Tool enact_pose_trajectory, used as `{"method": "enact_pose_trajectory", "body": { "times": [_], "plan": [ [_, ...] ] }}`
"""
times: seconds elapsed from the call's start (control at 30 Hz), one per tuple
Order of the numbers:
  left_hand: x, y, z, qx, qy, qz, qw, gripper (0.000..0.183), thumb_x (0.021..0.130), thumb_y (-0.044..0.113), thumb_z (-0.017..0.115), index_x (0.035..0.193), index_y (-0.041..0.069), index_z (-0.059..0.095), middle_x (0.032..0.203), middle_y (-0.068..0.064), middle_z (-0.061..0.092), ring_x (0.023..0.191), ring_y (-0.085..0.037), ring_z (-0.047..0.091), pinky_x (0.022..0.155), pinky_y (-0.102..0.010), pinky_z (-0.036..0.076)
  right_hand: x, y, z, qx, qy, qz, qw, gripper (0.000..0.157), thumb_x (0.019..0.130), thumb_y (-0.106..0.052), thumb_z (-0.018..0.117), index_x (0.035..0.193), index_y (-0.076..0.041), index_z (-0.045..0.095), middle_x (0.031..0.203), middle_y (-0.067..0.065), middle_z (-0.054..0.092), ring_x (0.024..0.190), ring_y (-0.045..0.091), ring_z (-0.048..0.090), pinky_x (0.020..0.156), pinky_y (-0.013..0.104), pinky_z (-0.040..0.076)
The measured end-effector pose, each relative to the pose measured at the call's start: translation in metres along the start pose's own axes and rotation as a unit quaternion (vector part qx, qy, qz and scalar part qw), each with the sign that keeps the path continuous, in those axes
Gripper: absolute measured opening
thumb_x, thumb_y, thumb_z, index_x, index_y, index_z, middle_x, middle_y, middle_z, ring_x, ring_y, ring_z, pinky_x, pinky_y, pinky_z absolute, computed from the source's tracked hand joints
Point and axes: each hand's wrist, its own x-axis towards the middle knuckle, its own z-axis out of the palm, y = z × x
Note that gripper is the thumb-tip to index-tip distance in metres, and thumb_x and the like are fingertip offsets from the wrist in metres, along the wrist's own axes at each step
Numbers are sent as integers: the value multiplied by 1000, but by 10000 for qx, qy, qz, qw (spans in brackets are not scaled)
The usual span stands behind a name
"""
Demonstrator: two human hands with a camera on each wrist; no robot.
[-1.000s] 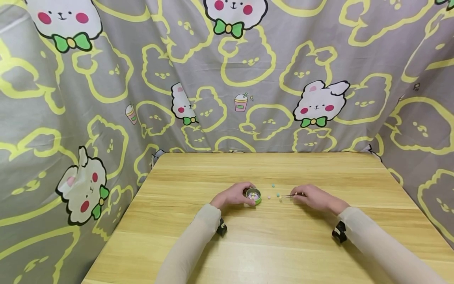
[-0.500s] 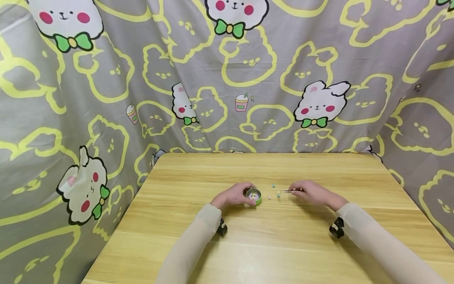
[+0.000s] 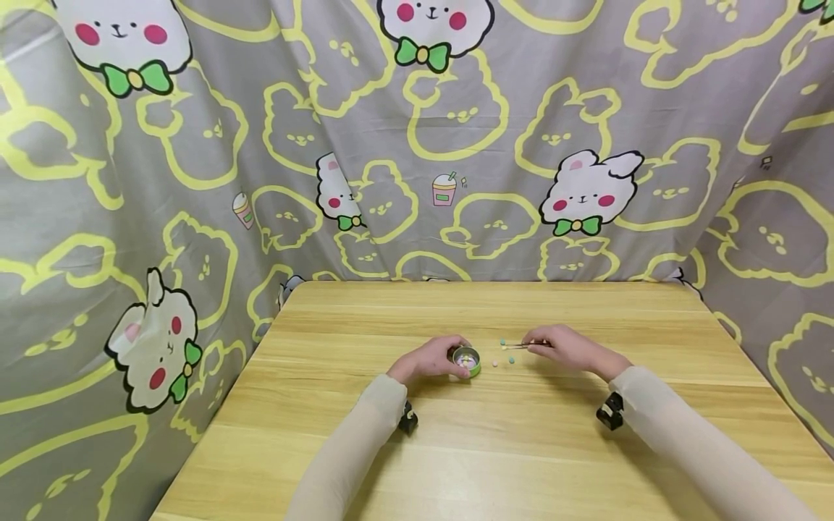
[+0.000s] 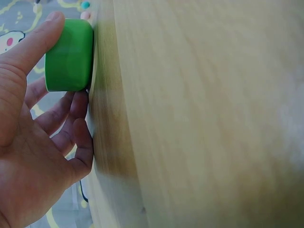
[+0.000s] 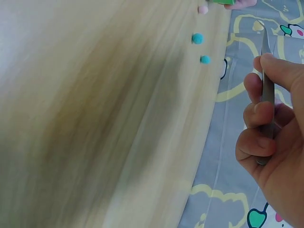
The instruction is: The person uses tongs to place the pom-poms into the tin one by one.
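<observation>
My left hand (image 3: 433, 357) grips a small green tin (image 4: 71, 57) standing on the table, thumb on the near side and fingers behind. Small pale balls lie inside the tin in the head view. My right hand (image 3: 567, 347) pinches metal tweezers (image 5: 268, 90) between thumb and fingers. At the tweezers' tip is a pale yellow ball (image 5: 258, 25), like a pom-pom, held above the table. Between the hands lie a pink ball (image 5: 203, 9) and two blue-green balls, one nearer the tin (image 5: 197, 38) and one farther back (image 3: 502, 341).
A wood-grain table (image 3: 417, 449) spreads under both hands. A grey curtain (image 3: 391, 217) with yellow outlines and cartoon animals hangs behind and along both sides. Each wrist wears a black camera, the left one (image 3: 407, 418) and the right one (image 3: 610, 411).
My right hand has lifted the tweezers with the yellow ball off the table and moved left and away from me. My left hand and the tin have stayed in place.
</observation>
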Motion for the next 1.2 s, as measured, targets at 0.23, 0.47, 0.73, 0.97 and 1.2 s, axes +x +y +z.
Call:
{"method": "enact_pose_trajectory", "body": {
  "times": [0.23, 0.47, 0.73, 0.97, 1.2],
  "plan": [
    [-1, 1, -1, 12, 2, 38, 10000, 48, 80, 28, 77, 121, 15, 56, 105, 2, 60, 94, -10, 55, 82, -25, 43, 6, -1, 0, -34, -72, -35, 10000, 19, 98, -19, 54, 109, -9, 67, 98, 4, 67, 76, 5, 54, 67, 29, 45],
    [-1, 3, -1, 10, 15, -29, 10000, 49, 79, 28, 78, 121, 16, 56, 106, 3, 60, 97, -11, 56, 83, -25, 43, 12, -6, 0, -99, -50, -146, 9998, 18, 98, -21, 53, 107, -14, 67, 100, 0, 66, 80, 6, 55, 69, 31, 45],
    [-2, 3, -1, 0, 18, -16, 10000, 49, 79, 28, 78, 121, 15, 56, 105, 3, 60, 95, -11, 56, 82, -25, 44, 21, -14, 0, -82, -61, -309, 9995, 17, 98, -17, 54, 106, -12, 67, 99, 6, 67, 77, 7, 54, 68, 31, 44],
    [-1, 3, -1, -83, 22, -22, 10000, 49, 79, 27, 78, 121, 15, 56, 104, 4, 60, 94, -9, 56, 82, -25, 44, 28, -19, 2, -115, 50, -492, 9987, 15, 97, -15, 54, 104, -12, 68, 97, -1, 66, 78, 7, 55, 69, 32, 45],
    [-1, 3, -1, -50, 55, -45, 10000, 48, 79, 28, 79, 119, 16, 56, 104, 5, 60, 93, -8, 55, 82, -25, 44, 35, -22, 7, -108, -6, -658, 9978, 15, 96, -14, 56, 103, -10, 68, 97, -1, 66, 79, 8, 55, 70, 32, 45]
  ]
}}
